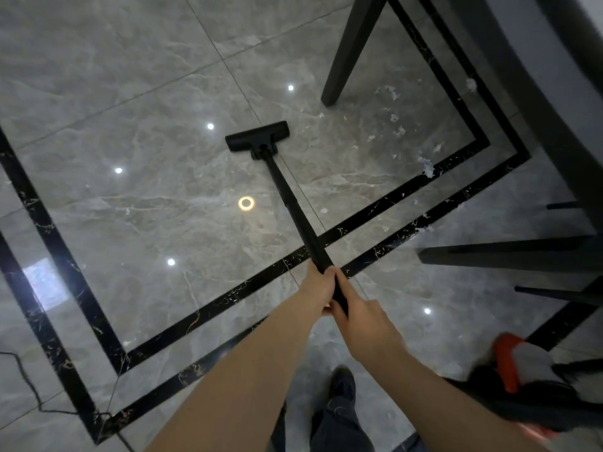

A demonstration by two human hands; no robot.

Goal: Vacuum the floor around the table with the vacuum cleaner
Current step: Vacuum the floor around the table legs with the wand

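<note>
A black vacuum wand [290,197] runs from my hands down to a flat black floor head [257,137] resting on the grey marble floor [130,93]. My left hand [318,288] grips the wand higher up its shaft; my right hand [362,316] grips it just behind, both closed around the tube. White scraps of debris [427,168] lie scattered to the right of the head, near the dark table [538,102] and its leg [352,50]. The vacuum's body [522,386], black, grey and orange, sits at the lower right.
Dark chair legs [509,256] stick out at the right edge. A black power cord [29,383] trails along the lower left floor. Black inlay bands [228,301] cross the tiles. My shoe [342,383] stands below my arms.
</note>
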